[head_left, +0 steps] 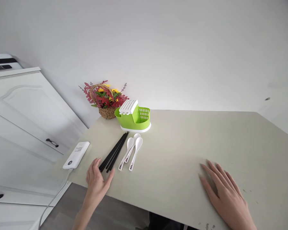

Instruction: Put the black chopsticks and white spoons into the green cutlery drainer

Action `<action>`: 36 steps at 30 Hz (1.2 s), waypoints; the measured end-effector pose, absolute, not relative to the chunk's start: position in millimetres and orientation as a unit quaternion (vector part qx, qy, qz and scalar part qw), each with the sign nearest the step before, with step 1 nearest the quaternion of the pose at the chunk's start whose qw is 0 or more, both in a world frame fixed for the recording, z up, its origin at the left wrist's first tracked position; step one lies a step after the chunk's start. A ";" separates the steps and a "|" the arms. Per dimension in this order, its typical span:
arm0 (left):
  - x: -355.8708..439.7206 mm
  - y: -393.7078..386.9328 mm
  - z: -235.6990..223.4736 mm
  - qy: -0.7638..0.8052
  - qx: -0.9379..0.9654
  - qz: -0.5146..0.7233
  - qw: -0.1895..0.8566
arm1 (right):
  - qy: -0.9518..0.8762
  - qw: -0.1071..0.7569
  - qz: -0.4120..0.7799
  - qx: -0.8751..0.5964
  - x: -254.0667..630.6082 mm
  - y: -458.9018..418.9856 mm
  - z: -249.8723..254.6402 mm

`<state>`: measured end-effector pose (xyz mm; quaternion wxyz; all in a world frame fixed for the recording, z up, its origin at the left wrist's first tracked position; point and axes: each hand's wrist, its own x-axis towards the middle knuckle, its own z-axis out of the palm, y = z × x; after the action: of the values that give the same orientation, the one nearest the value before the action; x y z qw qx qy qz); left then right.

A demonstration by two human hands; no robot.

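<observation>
My left hand (97, 181) lies at the near left edge of the beige table (182, 143), fingers apart, its fingertips touching the near ends of a bundle of black chopsticks (114, 151). Just right of the chopsticks lie three white spoons (131, 151), bowls pointing away. Behind them stands a green cutlery drainer (133, 118) with a white lid part on a white base. My right hand (224, 193) rests flat on the table at the near right, fingers spread, holding nothing.
A white power bank (76, 155) with a cable trailing off the edge lies at the table's left corner. A wicker basket of red and yellow flowers (105, 99) stands against the wall. White cabinets (26, 127) fill the left side.
</observation>
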<state>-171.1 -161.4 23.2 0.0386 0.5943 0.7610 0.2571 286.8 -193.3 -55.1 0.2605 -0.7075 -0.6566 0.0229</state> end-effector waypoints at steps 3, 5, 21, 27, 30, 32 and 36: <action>-182.8 -149.6 32.7 0.761 0.613 0.195 0.085 | -0.663 0.252 0.026 -0.705 291.2 -192.7 -59.6; -188.1 -140.4 43.4 0.756 0.628 0.157 0.096 | -0.668 0.247 0.027 -0.701 294.2 -192.3 -63.1; -190.9 -81.7 89.3 0.736 0.658 -0.113 0.110 | -0.662 0.263 0.017 -0.701 286.6 -192.5 -59.5; -200.8 -89.1 76.8 0.714 0.686 -0.104 0.092 | -0.667 0.270 0.010 -0.694 287.2 -192.1 -60.6; -204.5 -91.5 66.8 0.716 0.690 -0.074 0.073 | -0.667 0.274 0.010 -0.693 287.8 -191.9 -61.0; -207.3 -92.5 59.1 0.722 0.689 -0.034 0.051 | -0.665 0.273 0.013 -0.695 287.8 -192.0 -61.0; -210.5 -96.2 48.0 0.726 0.683 0.071 0.027 | -0.662 0.270 0.015 -0.699 287.0 -192.3 -60.5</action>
<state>-210.5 -96.2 48.0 0.0273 0.6834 0.7261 0.0706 287.0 -192.3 -60.5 0.2700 -0.6986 -0.6625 0.0155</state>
